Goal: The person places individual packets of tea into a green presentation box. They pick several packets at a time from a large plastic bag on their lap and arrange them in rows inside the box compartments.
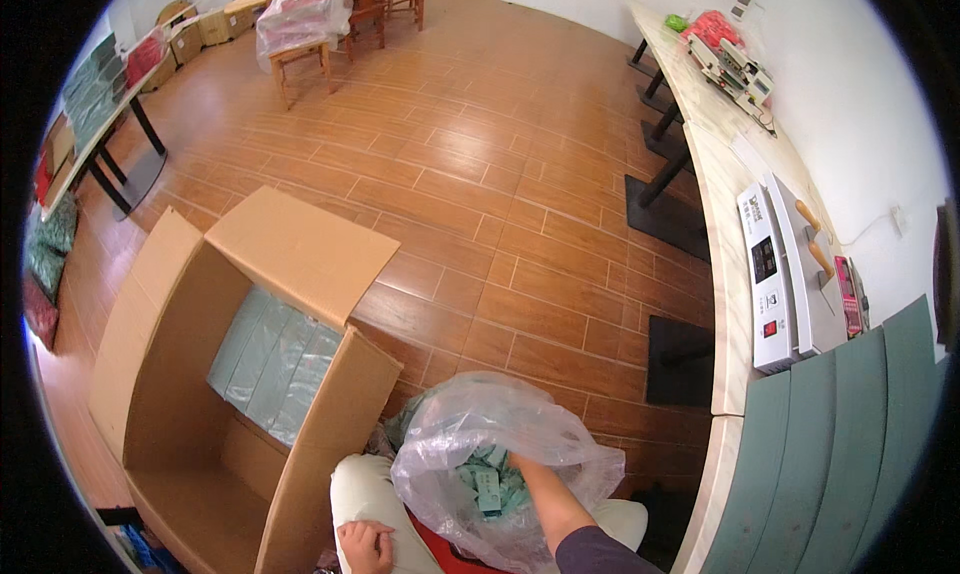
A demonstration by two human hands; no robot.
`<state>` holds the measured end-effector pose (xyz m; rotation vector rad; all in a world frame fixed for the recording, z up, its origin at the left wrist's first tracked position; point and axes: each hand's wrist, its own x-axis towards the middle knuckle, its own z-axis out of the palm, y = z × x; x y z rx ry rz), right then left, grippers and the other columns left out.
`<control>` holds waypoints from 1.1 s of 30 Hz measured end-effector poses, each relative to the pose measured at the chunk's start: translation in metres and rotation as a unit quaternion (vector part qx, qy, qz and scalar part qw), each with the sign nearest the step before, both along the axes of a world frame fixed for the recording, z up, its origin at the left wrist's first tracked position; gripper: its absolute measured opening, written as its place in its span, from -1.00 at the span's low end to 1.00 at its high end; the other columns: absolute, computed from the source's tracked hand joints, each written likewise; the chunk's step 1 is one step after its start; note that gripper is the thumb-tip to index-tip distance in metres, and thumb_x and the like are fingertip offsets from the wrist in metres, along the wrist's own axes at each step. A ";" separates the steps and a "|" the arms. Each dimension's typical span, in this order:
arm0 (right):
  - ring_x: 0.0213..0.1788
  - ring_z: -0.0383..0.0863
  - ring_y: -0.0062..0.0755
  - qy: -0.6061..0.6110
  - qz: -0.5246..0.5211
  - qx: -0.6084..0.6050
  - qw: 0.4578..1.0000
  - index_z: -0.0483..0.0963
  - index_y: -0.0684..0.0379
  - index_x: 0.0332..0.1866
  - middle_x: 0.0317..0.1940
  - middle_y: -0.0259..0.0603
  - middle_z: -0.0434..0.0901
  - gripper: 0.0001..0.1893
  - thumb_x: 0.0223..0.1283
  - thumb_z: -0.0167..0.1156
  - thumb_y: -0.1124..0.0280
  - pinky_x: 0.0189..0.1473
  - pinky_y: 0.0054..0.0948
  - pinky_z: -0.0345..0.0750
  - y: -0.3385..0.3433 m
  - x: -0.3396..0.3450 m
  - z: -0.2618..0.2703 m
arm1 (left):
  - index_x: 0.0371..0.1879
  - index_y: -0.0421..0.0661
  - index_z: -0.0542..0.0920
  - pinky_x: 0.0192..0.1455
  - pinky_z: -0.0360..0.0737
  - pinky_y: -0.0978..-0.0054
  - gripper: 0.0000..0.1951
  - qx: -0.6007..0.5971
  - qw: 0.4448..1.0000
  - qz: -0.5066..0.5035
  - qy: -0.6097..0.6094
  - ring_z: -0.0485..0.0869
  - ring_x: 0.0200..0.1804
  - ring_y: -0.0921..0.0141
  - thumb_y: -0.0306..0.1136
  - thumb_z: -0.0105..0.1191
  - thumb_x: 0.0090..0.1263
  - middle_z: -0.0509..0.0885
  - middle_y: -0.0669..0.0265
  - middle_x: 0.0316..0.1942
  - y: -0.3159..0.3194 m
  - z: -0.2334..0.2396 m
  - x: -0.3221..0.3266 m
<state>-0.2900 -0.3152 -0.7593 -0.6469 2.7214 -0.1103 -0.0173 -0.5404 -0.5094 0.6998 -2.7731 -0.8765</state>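
Note:
A large clear plastic bag point(502, 401) stands open between my knees. Inside it lies a heap of small green packets point(487, 490), some bearing writing. My right hand point(514, 461) reaches down into the bag at the heap; its fingers are hidden, so whether they hold a packet is unclear. Loosely curled, my left hand point(365, 546) rests on my left thigh with nothing visible in it. To the left is an open cardboard box point(176, 364), its flaps spread. Part of its inside is filled with a row of grey-green boxes point(274, 360) under clear plastic wrap.
A marble-patterned counter point(701, 199) runs along the right wall. On it stand a white machine with wooden handles point(780, 274), grey-green boxes point(810, 454) and a beige device point(731, 75). Black table bases point(679, 360) sit below. A plastic-covered chair point(304, 19) stands farther off.

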 end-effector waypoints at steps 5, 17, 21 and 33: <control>0.25 0.30 0.10 -0.028 -0.002 -0.009 1.000 0.32 0.22 0.17 0.16 0.12 0.37 -0.47 0.02 0.20 0.38 0.30 -0.09 0.23 0.005 -0.006 -0.001 | -0.37 -0.05 0.57 -0.05 0.30 0.21 -0.93 0.021 1.000 -0.015 0.003 0.49 -0.21 0.18 -0.43 0.01 0.26 0.57 0.21 -0.37 0.002 0.007 -0.016; 0.12 0.42 0.12 -0.022 0.017 -0.112 0.993 0.48 0.21 0.00 0.01 0.10 0.50 -0.63 0.05 0.15 0.34 0.21 -0.07 0.31 0.010 0.021 0.007 | -0.37 -0.07 0.57 -0.06 0.32 0.21 -0.93 0.019 1.000 -0.016 0.019 0.49 -0.22 0.16 -0.43 -0.01 0.28 0.60 0.18 -0.33 0.005 0.006 -0.009; 0.05 0.48 0.09 0.065 0.016 -0.145 0.987 0.57 0.20 -0.12 -0.08 0.04 0.57 -0.68 -0.02 0.22 0.32 0.15 -0.04 0.34 0.013 0.026 0.033 | -0.38 -0.10 0.56 -0.09 0.30 0.19 -0.93 0.019 0.999 -0.016 0.034 0.49 -0.22 0.13 -0.44 -0.02 0.29 0.58 0.15 -0.33 0.007 0.003 -0.006; -0.02 0.50 -0.09 0.069 -0.165 -0.214 0.960 0.57 0.19 -0.20 -0.13 -0.14 0.60 -0.57 0.02 0.30 0.00 -0.01 -0.13 0.34 -0.007 0.100 0.213 | -0.20 -0.14 0.55 -0.08 0.48 0.30 -0.84 0.302 0.945 0.013 0.124 0.55 -0.09 0.33 -0.55 0.04 0.25 0.62 0.24 -0.27 0.049 -0.015 -0.008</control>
